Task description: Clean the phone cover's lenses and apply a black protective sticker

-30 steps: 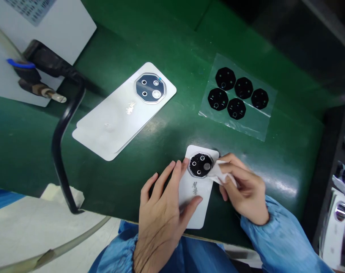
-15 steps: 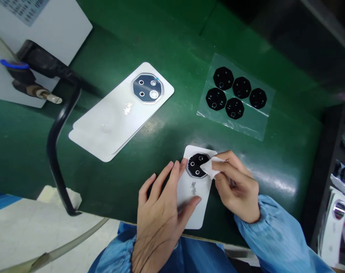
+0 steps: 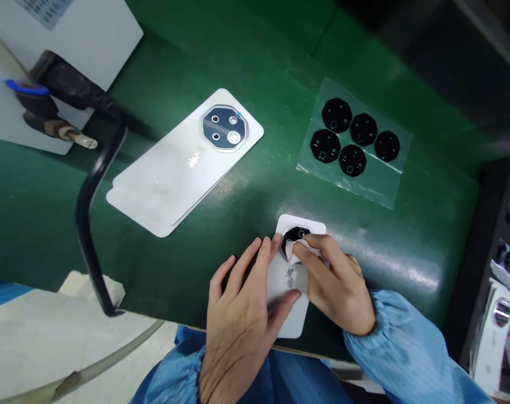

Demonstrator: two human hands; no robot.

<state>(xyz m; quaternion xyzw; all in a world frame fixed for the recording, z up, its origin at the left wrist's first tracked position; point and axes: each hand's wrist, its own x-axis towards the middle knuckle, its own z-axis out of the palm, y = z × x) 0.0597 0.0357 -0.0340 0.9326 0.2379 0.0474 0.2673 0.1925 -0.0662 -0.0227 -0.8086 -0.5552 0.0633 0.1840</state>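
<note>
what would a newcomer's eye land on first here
Probably the left hand resting on a white panel at the near side, and the right hand holding a white cloth over its dark lens plate. Stacked white panels lie farther off, left of centre. At upper right, five black many-sided pieces stand out against a clear plastic sheet.

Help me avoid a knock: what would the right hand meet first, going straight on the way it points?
Probably the fingertips of the left hand: beyond the cloth, the right hand points across the black plate toward them. Heights are hard to judge.
</note>
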